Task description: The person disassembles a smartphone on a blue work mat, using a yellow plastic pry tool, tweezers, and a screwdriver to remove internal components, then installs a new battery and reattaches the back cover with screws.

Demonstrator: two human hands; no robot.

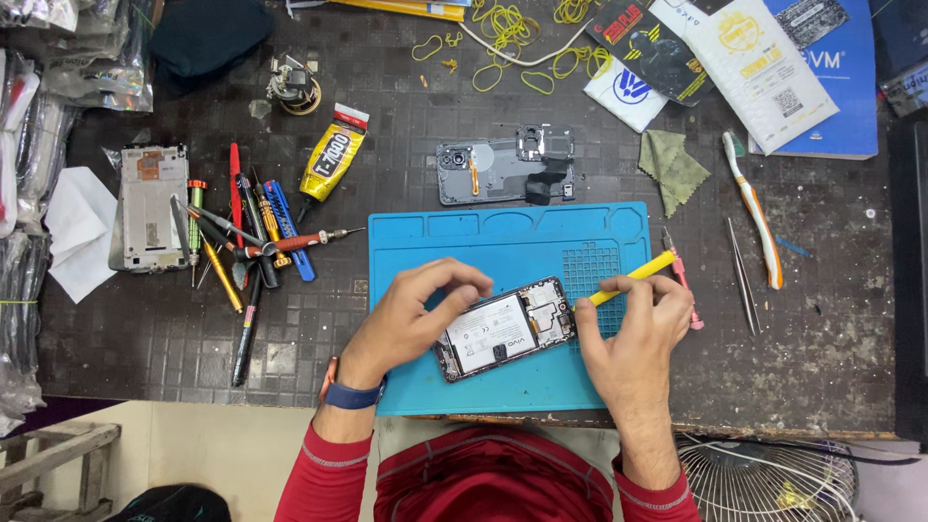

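The worktop (387, 87) is showing dark brown with a grid of small squares. The mat (503, 242) is showing plain blue, with a field of small square pockets at its right. The phone (505, 329) is showing a black frame around a white battery label. The right hand (633, 333) is gripping a yellow tool (633, 278). The sleeves (324, 478) are showing red with thin grey stripes, and the wristband (350, 394) blue. The glue tube (332, 155) is showing yellow with black print. The cloth (672, 166) is showing olive green. The toothbrush (756, 215) is showing white and orange.
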